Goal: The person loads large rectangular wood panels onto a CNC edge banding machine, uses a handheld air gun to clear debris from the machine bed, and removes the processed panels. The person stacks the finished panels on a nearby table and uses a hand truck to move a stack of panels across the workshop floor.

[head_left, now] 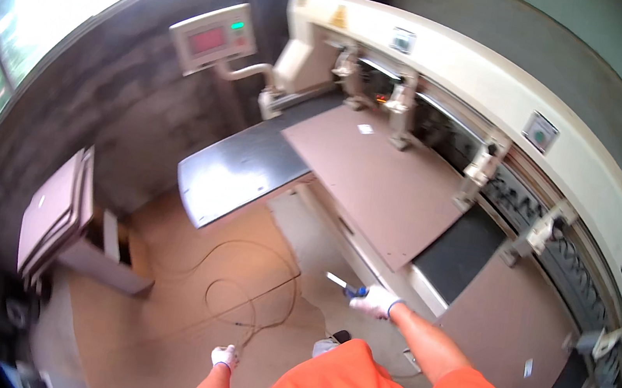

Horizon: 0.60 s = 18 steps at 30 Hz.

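My right hand [375, 303], in a white glove, is closed around a blue air blow gun [353, 291] with a pale, thin nozzle pointing left. It hovers in front of the machine, near the corner of a brown board [383, 180]. That board lies flat on the machine bed under the clamps. Low in the picture, my left hand [224, 356], also gloved, is closed over the floor. A thin air hose [293, 301] loops on the floor and runs close to this hand; its fingers are too small to tell whether they grip it.
A long cream machine [484, 75] with several clamps [481, 169] spans the back and right. Another brown board [515, 315] lies on its right side. A control panel [209, 39] stands back left, beside a shiny metal table [243, 173]. Brown boards [53, 211] are stacked at left.
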Each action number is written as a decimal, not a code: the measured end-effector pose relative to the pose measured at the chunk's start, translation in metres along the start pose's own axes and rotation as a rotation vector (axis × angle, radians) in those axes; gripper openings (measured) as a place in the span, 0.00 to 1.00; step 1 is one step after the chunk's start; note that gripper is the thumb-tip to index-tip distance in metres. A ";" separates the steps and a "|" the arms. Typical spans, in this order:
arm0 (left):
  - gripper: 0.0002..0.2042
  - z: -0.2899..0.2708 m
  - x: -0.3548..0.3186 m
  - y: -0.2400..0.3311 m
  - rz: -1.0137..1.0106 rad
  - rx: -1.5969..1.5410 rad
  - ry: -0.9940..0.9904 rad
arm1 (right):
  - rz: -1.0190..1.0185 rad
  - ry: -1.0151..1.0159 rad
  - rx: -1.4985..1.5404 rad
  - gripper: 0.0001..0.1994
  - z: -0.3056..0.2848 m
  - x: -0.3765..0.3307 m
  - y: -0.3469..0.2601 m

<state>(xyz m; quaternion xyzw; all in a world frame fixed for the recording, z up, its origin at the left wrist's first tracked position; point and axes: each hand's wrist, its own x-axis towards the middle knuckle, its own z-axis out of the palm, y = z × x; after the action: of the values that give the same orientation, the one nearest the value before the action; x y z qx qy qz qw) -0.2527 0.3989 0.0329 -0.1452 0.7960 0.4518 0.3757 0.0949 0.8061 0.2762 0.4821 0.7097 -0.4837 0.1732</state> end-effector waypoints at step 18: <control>0.26 -0.105 -0.283 -0.456 -0.253 0.228 0.082 | -0.425 -0.463 -0.857 0.20 0.331 -0.076 0.116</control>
<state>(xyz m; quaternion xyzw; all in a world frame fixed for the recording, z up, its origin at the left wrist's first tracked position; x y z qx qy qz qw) 0.1495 0.0303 -0.0070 -0.2190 0.8320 0.3014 0.4111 0.1564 0.4921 0.1134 0.0943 0.8687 -0.2688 0.4051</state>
